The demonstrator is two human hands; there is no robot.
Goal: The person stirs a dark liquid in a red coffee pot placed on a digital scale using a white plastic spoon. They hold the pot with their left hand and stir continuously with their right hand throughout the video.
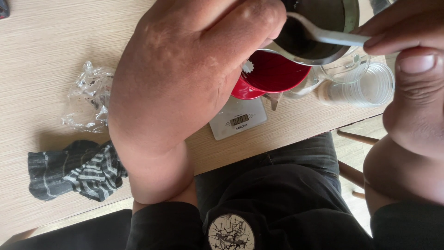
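left hand (185, 78) fills the upper middle of the frame, fingers curled shut around the round metal container (319, 32) at the top, tipping it over the red cone-shaped plastic dripper (277, 74). right hand (407, 69) comes in from the upper right, thumb and fingertips pinched on the handle of a white plastic spoon (323, 33) whose bowl is down in the dark stuff inside the container.

handling-wise: the metal container looks rigid and smooth, probably a bit slippery, so a wrap round the wall like this seems the sane grip. the spoon looks light and likely bendy, so i'd say hold it back on the handle, as here. the dripper sits on a clear glass jug (344, 69), which stands on the small white digital kitchen scale (238, 118) in the middle of the frame. that stack reads as top-heavy and the glass as breakable, so i wouldn't lean on it.

room: the near edge of the light wooden table (41, 55) runs just below the scale, so not much margin there. a clear ribbed plastic cup (370, 88) lies on its side just right of the jug, right against it. left side has a crumpled clear plastic wrapper (88, 97) and a dark striped cloth (74, 169), both well apart from the hands.
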